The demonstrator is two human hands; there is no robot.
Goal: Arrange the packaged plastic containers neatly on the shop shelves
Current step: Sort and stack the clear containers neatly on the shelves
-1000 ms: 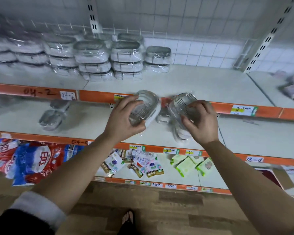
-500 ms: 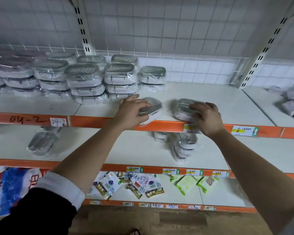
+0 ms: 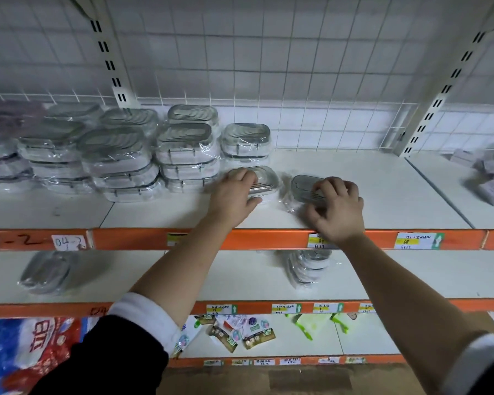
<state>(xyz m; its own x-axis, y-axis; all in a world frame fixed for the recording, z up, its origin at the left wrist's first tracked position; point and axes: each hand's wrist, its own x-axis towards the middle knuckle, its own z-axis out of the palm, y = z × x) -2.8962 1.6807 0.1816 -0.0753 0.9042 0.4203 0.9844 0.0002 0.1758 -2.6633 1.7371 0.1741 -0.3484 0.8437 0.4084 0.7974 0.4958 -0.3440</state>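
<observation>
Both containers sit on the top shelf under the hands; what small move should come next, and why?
Probably slide the right container, gripped by the right hand, left and back beside the left container held by the left hand: it sits apart, out of line with the stacks.

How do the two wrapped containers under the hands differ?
The left container, gripped by the left hand, sits next to the stacks; the right container, in the right hand, stands apart from them. The left shows its clear wall; the right mostly its grey lid. Both are film-wrapped.
</observation>
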